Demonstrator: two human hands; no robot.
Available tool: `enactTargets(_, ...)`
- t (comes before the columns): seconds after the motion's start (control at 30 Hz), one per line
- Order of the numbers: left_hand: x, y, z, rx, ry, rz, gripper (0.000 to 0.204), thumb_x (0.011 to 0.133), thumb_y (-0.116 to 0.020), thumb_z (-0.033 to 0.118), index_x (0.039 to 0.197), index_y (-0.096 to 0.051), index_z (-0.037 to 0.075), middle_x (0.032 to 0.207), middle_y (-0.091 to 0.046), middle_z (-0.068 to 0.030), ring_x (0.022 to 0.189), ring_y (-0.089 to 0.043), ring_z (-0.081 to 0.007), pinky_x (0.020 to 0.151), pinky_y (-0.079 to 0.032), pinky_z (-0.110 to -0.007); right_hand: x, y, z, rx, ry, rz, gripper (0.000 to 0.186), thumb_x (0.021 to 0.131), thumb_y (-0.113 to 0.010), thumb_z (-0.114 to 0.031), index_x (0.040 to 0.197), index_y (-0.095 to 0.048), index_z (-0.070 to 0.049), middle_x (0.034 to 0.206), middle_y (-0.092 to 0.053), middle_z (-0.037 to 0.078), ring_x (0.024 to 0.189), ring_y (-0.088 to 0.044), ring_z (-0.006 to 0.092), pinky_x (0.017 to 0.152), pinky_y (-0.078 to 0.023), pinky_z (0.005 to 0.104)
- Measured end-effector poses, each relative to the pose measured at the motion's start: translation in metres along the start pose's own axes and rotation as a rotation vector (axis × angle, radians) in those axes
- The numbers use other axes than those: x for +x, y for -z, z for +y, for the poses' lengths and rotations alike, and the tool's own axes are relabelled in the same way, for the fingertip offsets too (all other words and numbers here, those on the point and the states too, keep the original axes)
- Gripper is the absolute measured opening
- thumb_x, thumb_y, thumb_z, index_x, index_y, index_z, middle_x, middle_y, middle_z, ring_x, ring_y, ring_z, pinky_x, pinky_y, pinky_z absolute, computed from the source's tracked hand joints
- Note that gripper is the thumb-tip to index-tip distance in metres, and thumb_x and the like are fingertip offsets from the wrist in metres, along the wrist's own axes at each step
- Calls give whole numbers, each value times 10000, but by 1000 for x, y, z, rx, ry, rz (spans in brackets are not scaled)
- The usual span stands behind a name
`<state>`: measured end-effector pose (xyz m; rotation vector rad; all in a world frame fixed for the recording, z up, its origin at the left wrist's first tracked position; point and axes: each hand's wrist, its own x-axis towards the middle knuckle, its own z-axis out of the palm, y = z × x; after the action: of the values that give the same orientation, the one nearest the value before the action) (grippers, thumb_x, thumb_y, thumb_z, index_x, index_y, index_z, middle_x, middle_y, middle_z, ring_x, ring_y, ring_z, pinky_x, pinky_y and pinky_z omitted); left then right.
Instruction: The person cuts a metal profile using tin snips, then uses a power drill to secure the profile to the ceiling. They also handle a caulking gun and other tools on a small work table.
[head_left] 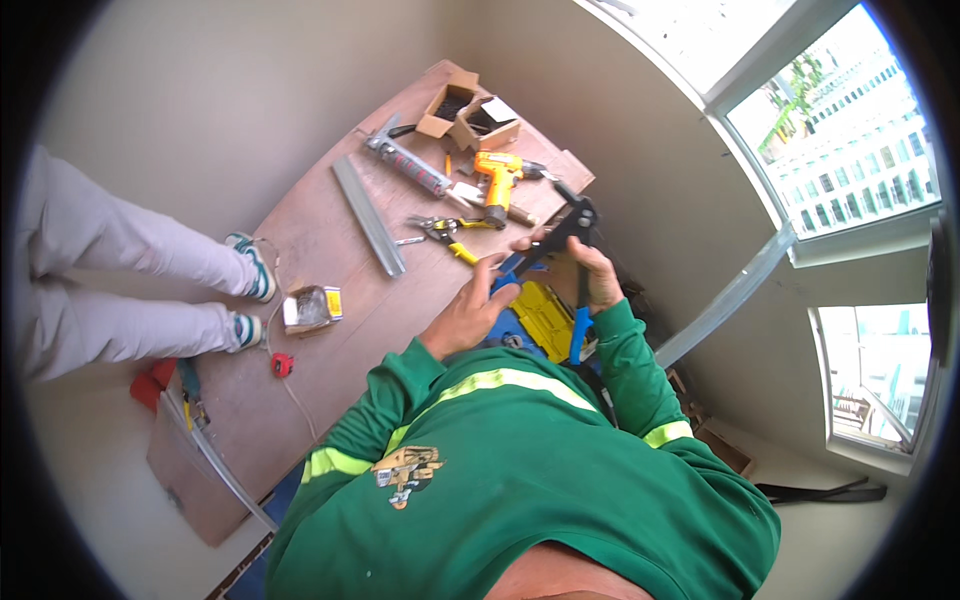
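Observation:
A black hand riveter (577, 216) with blue grips is held in front of my chest, its handles spread apart and its nose tilted toward the far wall. My right hand (600, 277) is closed round it below the head, where one handle hangs down to a blue end. The fingers of my left hand (474, 306) close at the other handle's blue grip, partly hiding it. Just past my hands lie yellow-handled tin snips (445, 232) and a yellow cordless drill (500, 185). Beneath the riveter is a blue and yellow tool case (543, 318).
A wooden board (330, 230) carries a grey metal channel (368, 215), a caulking gun (408, 162), open cardboard boxes (447, 106), a small box (312, 309) and a red tape measure (282, 365). Another person's legs (150, 250) stand at the left. Windows (830, 130) are at the right.

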<state>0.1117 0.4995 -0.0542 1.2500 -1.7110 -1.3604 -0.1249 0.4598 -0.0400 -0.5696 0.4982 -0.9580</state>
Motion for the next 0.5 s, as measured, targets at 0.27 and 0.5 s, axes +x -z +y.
enactTargets(0.27,-65,60,-89,7,342,31,667,1020,-698,285,1556,-381,43,1343,-645,-250,1187,-668,-382,1037,-521,-477,78,75,-25,-1235,151,713,459,944,-740,-376,1159,-610,9,1102,-718,201,1059,-710,313,948,-544,423)
enactTargets(0.5,-157,47,-142,286,633,-112,561,1012,-646,413,1390,-584,4,1345,-660,-242,1160,-678,-406,987,-535,-498,168,196,-40,-1936,-175,989,686,868,-805,-549,1252,-616,-12,1322,-654,243,1289,-608,435,1065,-451,619)
